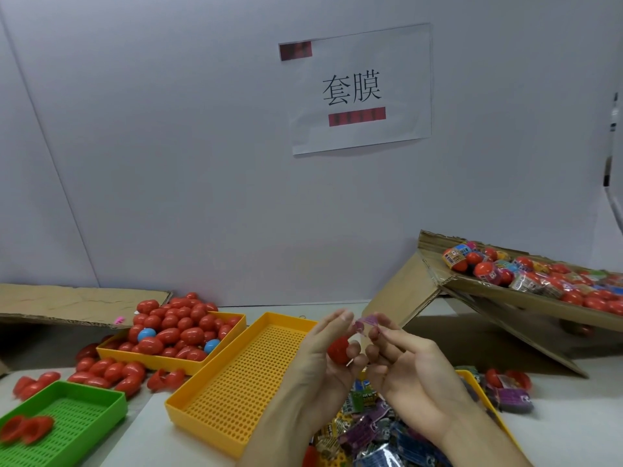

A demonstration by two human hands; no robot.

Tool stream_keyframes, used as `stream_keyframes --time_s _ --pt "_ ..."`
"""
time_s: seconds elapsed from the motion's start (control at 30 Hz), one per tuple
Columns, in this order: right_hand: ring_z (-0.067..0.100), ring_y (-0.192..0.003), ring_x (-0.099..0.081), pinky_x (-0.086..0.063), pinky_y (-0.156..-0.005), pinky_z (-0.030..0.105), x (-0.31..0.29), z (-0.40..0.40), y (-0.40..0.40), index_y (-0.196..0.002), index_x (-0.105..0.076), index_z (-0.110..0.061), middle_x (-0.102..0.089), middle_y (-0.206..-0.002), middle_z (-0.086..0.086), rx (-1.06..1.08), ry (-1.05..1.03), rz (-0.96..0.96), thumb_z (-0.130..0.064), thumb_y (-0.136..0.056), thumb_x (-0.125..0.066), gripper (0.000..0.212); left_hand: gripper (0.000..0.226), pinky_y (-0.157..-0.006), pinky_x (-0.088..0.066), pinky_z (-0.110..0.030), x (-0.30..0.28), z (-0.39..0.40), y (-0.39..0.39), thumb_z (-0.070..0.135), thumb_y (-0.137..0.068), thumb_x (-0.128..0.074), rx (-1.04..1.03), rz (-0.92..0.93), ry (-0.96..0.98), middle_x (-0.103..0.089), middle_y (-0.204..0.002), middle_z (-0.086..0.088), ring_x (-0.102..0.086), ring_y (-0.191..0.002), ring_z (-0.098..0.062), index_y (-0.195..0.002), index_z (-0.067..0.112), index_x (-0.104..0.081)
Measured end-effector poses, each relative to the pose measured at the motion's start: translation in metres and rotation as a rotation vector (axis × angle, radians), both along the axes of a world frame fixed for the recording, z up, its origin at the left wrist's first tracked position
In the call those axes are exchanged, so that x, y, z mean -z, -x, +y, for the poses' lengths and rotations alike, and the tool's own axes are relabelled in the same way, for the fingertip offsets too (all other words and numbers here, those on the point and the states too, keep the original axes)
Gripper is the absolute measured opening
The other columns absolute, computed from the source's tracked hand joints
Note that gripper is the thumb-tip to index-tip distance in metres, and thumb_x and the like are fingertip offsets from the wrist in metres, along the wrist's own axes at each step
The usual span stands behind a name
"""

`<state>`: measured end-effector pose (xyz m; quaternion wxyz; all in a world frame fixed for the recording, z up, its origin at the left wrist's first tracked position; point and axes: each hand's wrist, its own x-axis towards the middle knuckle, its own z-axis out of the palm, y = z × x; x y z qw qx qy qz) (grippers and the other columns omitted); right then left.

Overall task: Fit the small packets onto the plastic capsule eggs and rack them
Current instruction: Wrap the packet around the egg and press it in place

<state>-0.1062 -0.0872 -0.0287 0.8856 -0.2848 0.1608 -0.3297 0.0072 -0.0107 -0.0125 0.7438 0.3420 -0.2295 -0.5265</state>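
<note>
Between both hands' fingers [382,326] sits the packet [365,322], above the egg [338,349]

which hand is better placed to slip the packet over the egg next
Probably the right hand: it pinches the purple packet just above the red egg, which the left hand grips. The left is busy steadying the egg, so the right can draw the packet down.
</note>
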Motion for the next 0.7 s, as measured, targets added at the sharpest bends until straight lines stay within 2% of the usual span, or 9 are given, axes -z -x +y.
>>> stream_keyframes --time_s 0.1,0.17,0.27,0.33,0.43,0.5,0.6,0.7 --pt "0.017 -0.069 -0.061 -0.047 -0.046 0.022 0.000 0.004 -0.002 -0.121 -0.065 -0.008 -0.070 -0.092 0.012 -0.005 0.028 0.013 -0.009 -0.077 -0.067 0.043 0.034 -0.042 -0.048 -0.024 0.001 -0.004 -0.001 0.001 -0.070 -0.077 -0.063 0.010 0.015 -0.063 -0.073 -0.011 -0.051 -0.048 -0.014 -0.102 0.003 -0.068" --pt "0.019 -0.076 -0.068 -0.049 -0.051 0.024 0.000 0.006 -0.002 -0.116 -0.066 -0.010 -0.074 -0.097 0.011 0.024 0.129 0.083 -0.012 -0.075 -0.068 0.041 0.037 -0.041 -0.046 -0.023 0.003 -0.007 -0.003 0.001 -0.066 -0.079 -0.132 -0.033 0.008 -0.062 -0.071 -0.011 -0.049 -0.047 -0.013 -0.102 0.004 -0.068" --pt "0.021 -0.091 -0.069 -0.047 -0.064 0.028 0.001 0.007 -0.002 -0.109 -0.067 -0.017 -0.076 -0.099 0.004 0.211 0.402 0.330 -0.010 -0.090 -0.062 0.021 0.036 -0.040 -0.044 -0.023 0.005 -0.008 -0.005 0.008 -0.064 -0.081 -0.228 -0.103 -0.018 -0.063 -0.070 -0.011 -0.047 -0.045 -0.014 -0.097 0.004 -0.069" --pt "0.015 -0.087 -0.068 -0.047 -0.060 0.021 0.001 0.007 -0.001 -0.102 -0.069 -0.021 -0.075 -0.093 -0.002 0.408 0.609 0.499 -0.009 -0.094 -0.060 0.017 0.034 -0.040 -0.044 -0.024 0.007 -0.008 -0.007 0.012 -0.066 -0.080 -0.305 -0.166 -0.054 -0.063 -0.067 -0.010 -0.047 -0.044 -0.014 -0.097 0.004 -0.069" --pt "0.002 -0.072 -0.064 -0.048 -0.054 0.015 0.001 0.009 -0.001 -0.094 -0.070 -0.023 -0.071 -0.081 -0.007 0.505 0.762 0.477 -0.008 -0.092 -0.063 0.017 0.028 -0.040 -0.044 -0.024 0.010 -0.009 -0.008 0.014 -0.073 -0.079 -0.370 -0.232 -0.090 -0.062 -0.063 -0.009 -0.046 -0.044 -0.013 -0.098 0.005 -0.068" --pt "0.002 -0.074 -0.064 -0.050 -0.059 0.016 0.002 0.010 -0.003 -0.093 -0.070 -0.025 -0.070 -0.081 -0.009 0.501 0.841 0.465 -0.009 -0.092 -0.064 0.017 0.024 -0.041 -0.043 -0.025 0.011 -0.009 -0.009 0.013 -0.078 -0.077 -0.381 -0.265 -0.100 -0.062 -0.062 -0.009 -0.046 -0.044 -0.013 -0.098 0.003 -0.068" --pt "0.010 -0.083 -0.066 -0.056 -0.073 0.026 0.006 0.010 -0.004 -0.089 -0.072 -0.026 -0.071 -0.083 -0.006 0.494 0.921 0.487 -0.014 -0.091 -0.065 0.014 0.021 -0.041 -0.043 -0.026 0.012 -0.009 -0.009 0.014 -0.080 -0.077 -0.384 -0.298 -0.104 -0.062 -0.062 -0.009 -0.046 -0.043 -0.014 -0.097 0.004 -0.068" --pt "0.015 -0.080 -0.066 -0.058 -0.075 0.036 0.008 0.011 -0.004 -0.087 -0.073 -0.027 -0.071 -0.081 -0.005 0.461 0.979 0.497 -0.018 -0.091 -0.065 0.013 0.022 -0.042 -0.042 -0.026 0.012 -0.009 -0.009 0.015 -0.080 -0.077 -0.389 -0.306 -0.099 -0.063 -0.064 -0.010 -0.045 -0.042 -0.014 -0.096 0.004 -0.068"
